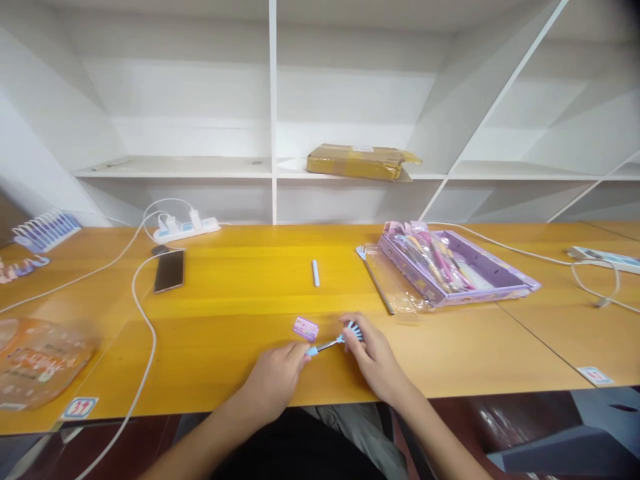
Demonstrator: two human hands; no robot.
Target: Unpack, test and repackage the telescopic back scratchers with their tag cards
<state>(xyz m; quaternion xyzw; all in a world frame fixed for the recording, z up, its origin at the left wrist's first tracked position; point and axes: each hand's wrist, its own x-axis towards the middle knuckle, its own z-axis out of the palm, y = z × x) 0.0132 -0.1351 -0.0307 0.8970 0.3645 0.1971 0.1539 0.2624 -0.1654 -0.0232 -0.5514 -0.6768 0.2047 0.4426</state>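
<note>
A small back scratcher (327, 345) with a light blue clawed head and a short metal rod spans my two hands above the table's front part. My left hand (275, 377) is closed round its blue handle end. At the other end, the fingers of my right hand (373, 357) grip the clawed head. Just beyond my hands lies a small purple printed card (305, 329). Farther back, a light blue tube (315, 273) rests on the table. To the right, a second blue claw on a long metal rod (377, 283) lies along a clear plastic wrapper (400, 287).
A purple box (500, 293) holds several wrapped items. On the left are a phone (169, 271), a power strip (187, 229), a white cable (151, 333) and an orange bag (45, 363). A taped cardboard package (355, 162) sits on the shelf; another power strip (607, 260) lies far right.
</note>
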